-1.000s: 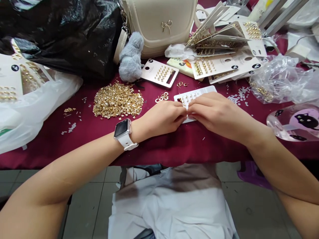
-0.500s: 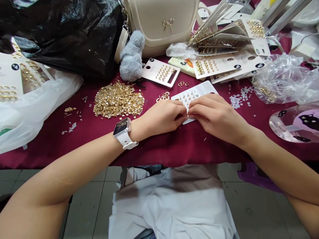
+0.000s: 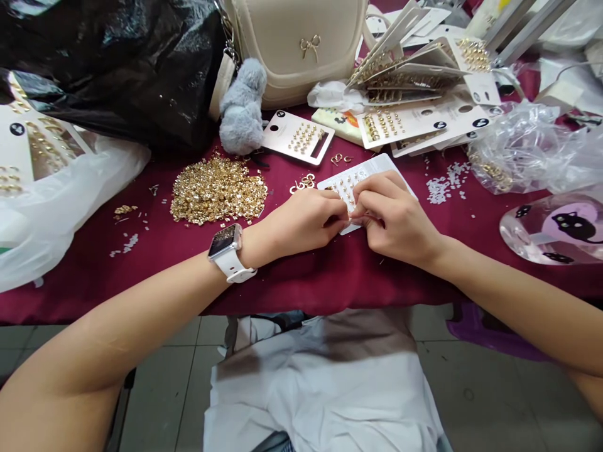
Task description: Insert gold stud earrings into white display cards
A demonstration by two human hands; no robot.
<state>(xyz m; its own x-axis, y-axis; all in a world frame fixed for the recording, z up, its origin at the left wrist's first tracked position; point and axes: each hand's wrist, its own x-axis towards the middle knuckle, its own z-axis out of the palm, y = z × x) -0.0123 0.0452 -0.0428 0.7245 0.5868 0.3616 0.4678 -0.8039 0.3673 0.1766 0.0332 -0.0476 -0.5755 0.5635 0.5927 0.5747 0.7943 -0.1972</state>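
Note:
A white earring card (image 3: 377,168) with rows of small gold studs lies at an angle on the dark red cloth, its lower part covered by my hands. My left hand (image 3: 308,220), with a watch (image 3: 226,242) on its wrist, is closed at the card's lower left edge. My right hand (image 3: 396,216) is closed in a pinch over the card's lower right side. Their fingertips meet near that lower edge, and whatever small piece is between them is hidden. Close to my left hand are a heap of gold stud pieces (image 3: 219,191) and several gold hoops (image 3: 302,183).
A filled earring card (image 3: 298,138) lies farther back, beside a grey plush charm (image 3: 244,107) and a cream handbag (image 3: 296,50). Stacked cards (image 3: 405,122), white plastic bits (image 3: 438,189) and a clear bag (image 3: 527,144) are at right. Black plastic (image 3: 117,69) and a white bag (image 3: 80,207) fill the left.
My right hand's fingers have curled in tighter and the hand has shifted slightly left. My left hand stays nearly in place. The whole view has slid a little.

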